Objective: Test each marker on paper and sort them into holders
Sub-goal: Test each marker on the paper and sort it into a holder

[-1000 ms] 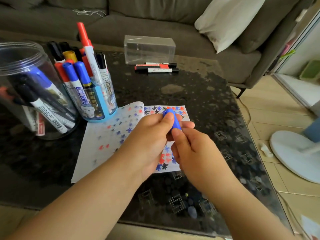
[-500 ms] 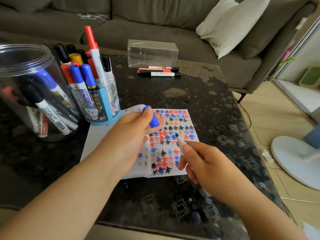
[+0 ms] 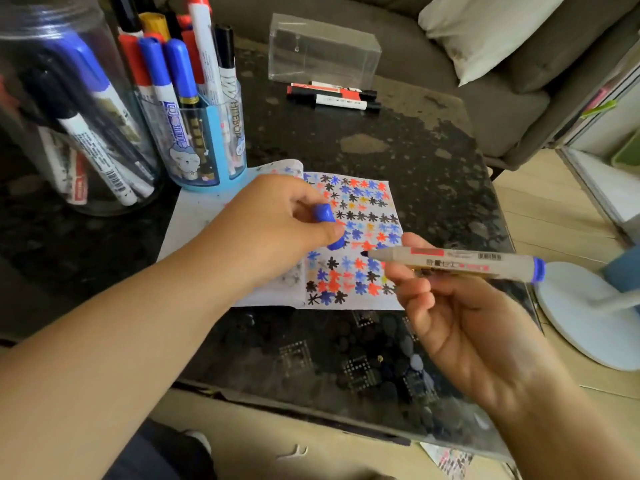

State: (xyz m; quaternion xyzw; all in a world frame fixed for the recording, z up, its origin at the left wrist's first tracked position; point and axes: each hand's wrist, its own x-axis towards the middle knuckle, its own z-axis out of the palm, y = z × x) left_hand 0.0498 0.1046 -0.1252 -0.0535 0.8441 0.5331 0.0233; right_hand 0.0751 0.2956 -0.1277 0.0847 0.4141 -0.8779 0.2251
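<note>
At centre frame the left hand pinches a blue cap above the paper, which lies on the dark bench covered in small star marks. The right hand, lower right, grips an uncapped marker lying nearly level, its tip pointing left over the paper. The hands are apart. At upper left stand a clear jar and a blue holder, both full of markers.
</note>
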